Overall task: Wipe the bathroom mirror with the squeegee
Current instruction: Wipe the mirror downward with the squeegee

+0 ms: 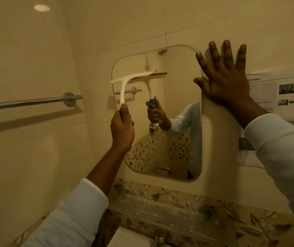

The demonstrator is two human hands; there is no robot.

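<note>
A rounded rectangular mirror hangs on the cream tiled wall. My left hand grips the handle of a white squeegee, whose blade lies across the mirror's upper left part, tilted up to the right. My right hand is spread flat with straight fingers; its thumb and forefinger overlap the mirror's upper right edge and the rest lies on the wall. The mirror reflects the squeegee, the holding hand and a pale sleeve.
A chrome towel bar runs along the left wall. Sheets of newspaper are stuck to the wall right of the mirror. Below the mirror runs a band of leaf-patterned tile, with a white basin and a tap at the bottom edge.
</note>
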